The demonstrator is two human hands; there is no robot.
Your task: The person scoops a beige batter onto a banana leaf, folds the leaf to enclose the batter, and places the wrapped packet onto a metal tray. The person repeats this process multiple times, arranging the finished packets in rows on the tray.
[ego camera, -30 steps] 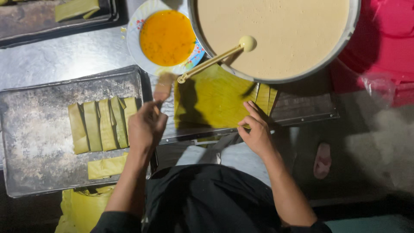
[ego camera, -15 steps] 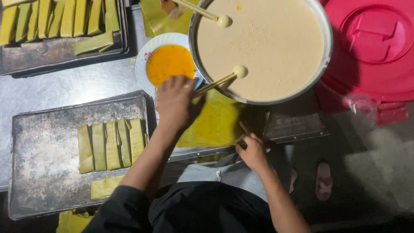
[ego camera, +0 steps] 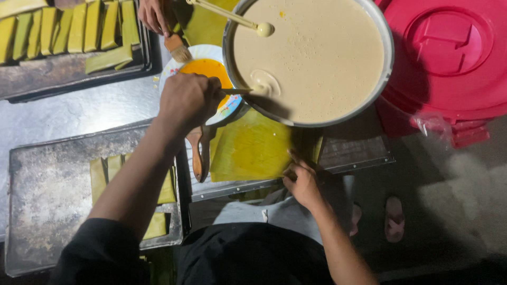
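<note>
Two metal trays sit at left: the far tray (ego camera: pixel 79 74) holds a row of folded green leaf parcels, the near tray (ego camera: pixel 47 200) a few more, partly hidden by the arm. The left hand (ego camera: pixel 187 100) is closed on a ladle handle (ego camera: pixel 237 91) dipping into one big bowl of pale batter (ego camera: pixel 317 58). One brush (ego camera: pixel 198 153) lies beside a flat leaf (ego camera: pixel 253 150). The right hand (ego camera: pixel 302 182) presses the leaf's edge, fingers spread. Another person's hand (ego camera: pixel 153 15) holds a second brush (ego camera: pixel 177 47) over a plate of orange liquid (ego camera: pixel 208 68). One red lid (ego camera: pixel 449 53) sits at right.

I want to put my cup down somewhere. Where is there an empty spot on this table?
The bare metal strip between the far tray of wraps and the near tray is free. So is the near tray's left part. It is crowded around the batter bowl, orange sauce plate, yellow leaf and both hands.
</note>
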